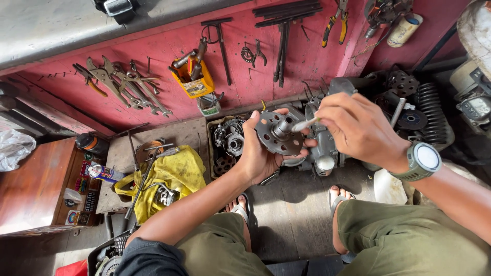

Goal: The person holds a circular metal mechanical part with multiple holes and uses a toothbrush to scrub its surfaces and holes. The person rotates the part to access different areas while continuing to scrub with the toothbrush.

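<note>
Red wall [153, 61] hung with pliers and wrenches, engine casing [322, 148] on the floor below. Closer in, the left hand [258, 153] cups a round perforated metal hub [279, 134] from behind, fingers wrapped over its rim, held up above the floor. Looks heavy, rigid, probably oily, so the rim grip suits. Right hand [358, 128] pinches a small pale brush [304, 124], possibly, against the hub's centre boss.

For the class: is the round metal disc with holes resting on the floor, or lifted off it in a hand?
Lifted. The left hand grips the disc by its rim, above the floor, while the right hand puts a small brush to its hub.
</note>
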